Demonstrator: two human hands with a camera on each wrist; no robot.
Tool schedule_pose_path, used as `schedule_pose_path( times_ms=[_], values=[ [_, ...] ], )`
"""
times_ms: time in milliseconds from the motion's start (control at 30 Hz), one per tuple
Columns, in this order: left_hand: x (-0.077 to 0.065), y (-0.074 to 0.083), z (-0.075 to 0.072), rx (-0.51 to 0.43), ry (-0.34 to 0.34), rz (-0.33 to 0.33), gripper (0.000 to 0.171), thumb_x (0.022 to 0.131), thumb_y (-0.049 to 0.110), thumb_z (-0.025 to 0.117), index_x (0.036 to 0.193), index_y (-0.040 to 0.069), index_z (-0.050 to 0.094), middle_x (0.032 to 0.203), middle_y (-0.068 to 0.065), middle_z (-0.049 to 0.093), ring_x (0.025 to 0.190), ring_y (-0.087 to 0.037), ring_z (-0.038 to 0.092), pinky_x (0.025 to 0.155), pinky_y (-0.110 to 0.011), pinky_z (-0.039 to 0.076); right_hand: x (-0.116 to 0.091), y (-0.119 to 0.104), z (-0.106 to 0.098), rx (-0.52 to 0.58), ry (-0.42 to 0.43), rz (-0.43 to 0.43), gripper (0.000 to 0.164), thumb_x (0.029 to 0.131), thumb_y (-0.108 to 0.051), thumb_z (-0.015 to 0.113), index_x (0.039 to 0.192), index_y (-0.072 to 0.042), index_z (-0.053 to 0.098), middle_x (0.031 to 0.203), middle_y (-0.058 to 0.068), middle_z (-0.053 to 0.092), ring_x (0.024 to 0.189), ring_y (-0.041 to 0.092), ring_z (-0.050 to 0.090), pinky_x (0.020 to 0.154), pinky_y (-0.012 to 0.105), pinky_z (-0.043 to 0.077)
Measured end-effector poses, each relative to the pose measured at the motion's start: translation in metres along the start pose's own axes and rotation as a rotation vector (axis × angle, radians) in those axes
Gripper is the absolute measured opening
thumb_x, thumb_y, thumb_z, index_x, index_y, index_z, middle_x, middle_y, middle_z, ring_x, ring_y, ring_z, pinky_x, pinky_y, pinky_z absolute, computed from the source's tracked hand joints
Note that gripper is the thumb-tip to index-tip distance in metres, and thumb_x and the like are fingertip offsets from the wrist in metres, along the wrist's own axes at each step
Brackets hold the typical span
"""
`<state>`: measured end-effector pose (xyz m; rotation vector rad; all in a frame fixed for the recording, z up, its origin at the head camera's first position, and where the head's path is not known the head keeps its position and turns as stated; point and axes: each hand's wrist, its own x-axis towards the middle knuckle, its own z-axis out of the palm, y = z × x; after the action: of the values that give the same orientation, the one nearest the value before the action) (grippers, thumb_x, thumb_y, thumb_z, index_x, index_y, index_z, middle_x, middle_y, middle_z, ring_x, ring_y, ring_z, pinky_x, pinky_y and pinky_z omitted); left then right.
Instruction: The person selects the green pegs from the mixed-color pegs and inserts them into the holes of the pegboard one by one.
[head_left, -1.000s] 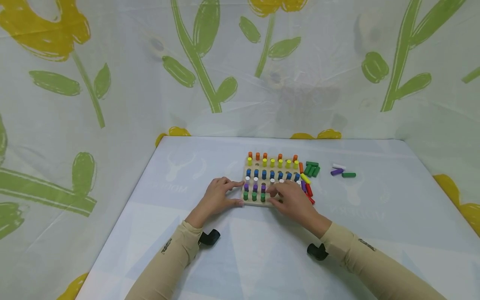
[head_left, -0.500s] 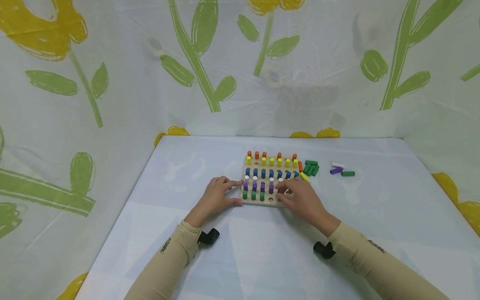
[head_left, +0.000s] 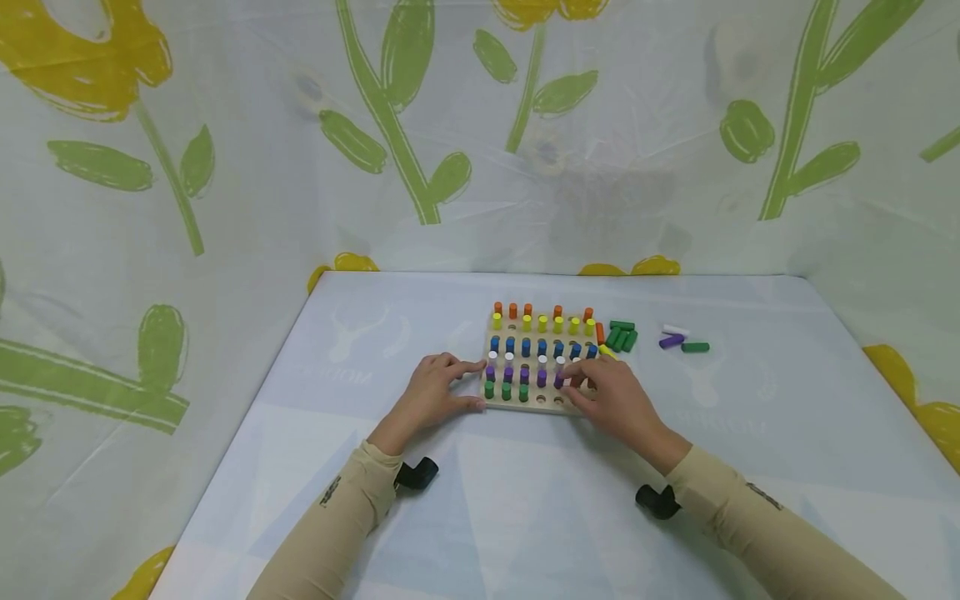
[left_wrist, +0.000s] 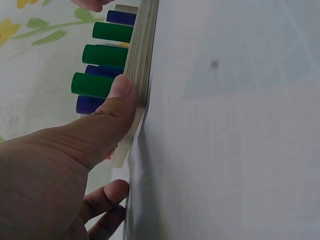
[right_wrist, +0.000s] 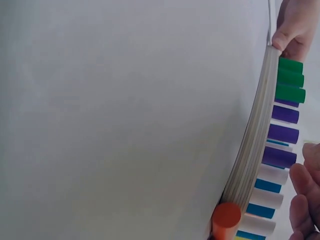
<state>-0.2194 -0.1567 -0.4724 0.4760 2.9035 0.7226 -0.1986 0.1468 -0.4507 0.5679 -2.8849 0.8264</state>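
three green pegs point(head_left: 506, 391) stand near the left hand point(head_left: 433, 390).

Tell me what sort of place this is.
Probably a screened-off tabletop workspace: white sheeting printed with yellow flowers and green leaves surrounds the back and sides of a pale blue-and-white table, bearing a light wooden rectangular pegboard with multicoloured cylindrical pegs.

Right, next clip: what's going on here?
A person's left grip rests against the left edge of a wooden pegboard, while their right grip is at the fifth purple peg in its row; whether it pinches the peg is hard to tell. Three green pegs stand in the nearest row, beside empty holes. Loose pegs lie to the board's right.
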Motion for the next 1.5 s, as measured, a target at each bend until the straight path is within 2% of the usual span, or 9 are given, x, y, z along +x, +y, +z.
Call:
schedule_pose_path(
  times_ms=[200,367,467,633,867,1000,1233,1500],
  values=[
    [0.000,0.001,-0.001,-0.004,0.002,0.000,0.071,0.082,0.047,0.083,0.146,0.029,0.058,0.112,-0.001,0.056,0.118,-0.029,0.045,0.102,-0.045,0.038,-0.002,0.004,-0.005,-0.006,0.010,0.002,0.022,0.092,-0.022,0.078,0.112,-0.013,0.075,0.095,-0.003,0.071,0.090,0.018,0.058,0.079,0.036,0.050],
    [0.000,0.001,-0.001,-0.003,-0.003,-0.005,0.072,0.082,0.047,0.083,0.146,0.029,0.057,0.113,-0.002,0.057,0.120,-0.029,0.045,0.103,-0.045,0.038,-0.005,0.010,-0.013,-0.004,0.054,0.006,0.021,0.092,-0.019,0.078,0.111,-0.011,0.075,0.090,-0.002,0.069,0.084,0.021,0.053,0.073,0.036,0.045],
    [-0.001,0.002,-0.001,-0.003,-0.006,-0.010,0.072,0.082,0.048,0.083,0.146,0.030,0.057,0.114,-0.002,0.057,0.120,-0.029,0.045,0.104,-0.046,0.037,-0.006,0.014,-0.017,-0.013,0.071,0.021,0.022,0.092,-0.019,0.077,0.112,-0.009,0.074,0.091,0.000,0.068,0.085,0.023,0.052,0.074,0.037,0.044],
    [-0.001,0.002,-0.001,-0.006,-0.005,-0.015,0.072,0.082,0.048,0.083,0.147,0.030,0.057,0.113,-0.001,0.056,0.120,-0.029,0.044,0.103,-0.045,0.037,-0.006,0.020,-0.019,-0.013,0.063,0.039,0.022,0.093,-0.020,0.076,0.112,-0.009,0.074,0.094,0.001,0.068,0.088,0.023,0.053,0.074,0.037,0.046],
    [-0.001,0.001,-0.001,-0.010,-0.010,-0.018,0.072,0.082,0.048,0.083,0.147,0.030,0.057,0.113,-0.001,0.056,0.122,-0.030,0.044,0.104,-0.046,0.037,-0.006,0.027,-0.020,-0.032,0.056,0.060,0.024,0.093,-0.022,0.077,0.113,-0.009,0.074,0.087,0.000,0.065,0.086,0.022,0.052,0.071,0.036,0.045],
    [-0.001,0.001,-0.001,-0.009,-0.012,-0.022,0.072,0.082,0.048,0.083,0.147,0.030,0.057,0.113,-0.001,0.057,0.122,-0.030,0.044,0.104,-0.046,0.037,-0.005,0.032,-0.022,-0.040,0.043,0.100,0.027,0.093,-0.022,0.076,0.115,-0.008,0.073,0.092,0.003,0.067,0.090,0.025,0.054,0.074,0.037,0.047],
    [-0.001,0.002,-0.001,-0.013,-0.013,-0.023,0.072,0.081,0.048,0.083,0.147,0.030,0.057,0.113,-0.001,0.056,0.122,-0.030,0.044,0.104,-0.045,0.037,-0.003,0.044,-0.028,-0.034,0.047,0.117,0.027,0.095,-0.020,0.073,0.117,-0.005,0.071,0.098,0.006,0.069,0.093,0.026,0.056,0.076,0.039,0.046],
    [0.000,0.002,-0.001,-0.012,-0.017,-0.031,0.073,0.081,0.048,0.083,0.147,0.030,0.057,0.112,-0.001,0.056,0.121,-0.029,0.044,0.103,-0.045,0.038,-0.001,0.062,-0.035,-0.027,0.008,0.175,0.035,0.097,-0.020,0.069,0.127,-0.003,0.065,0.114,0.016,0.067,0.103,0.034,0.057,0.082,0.048,0.052]
  ],
)
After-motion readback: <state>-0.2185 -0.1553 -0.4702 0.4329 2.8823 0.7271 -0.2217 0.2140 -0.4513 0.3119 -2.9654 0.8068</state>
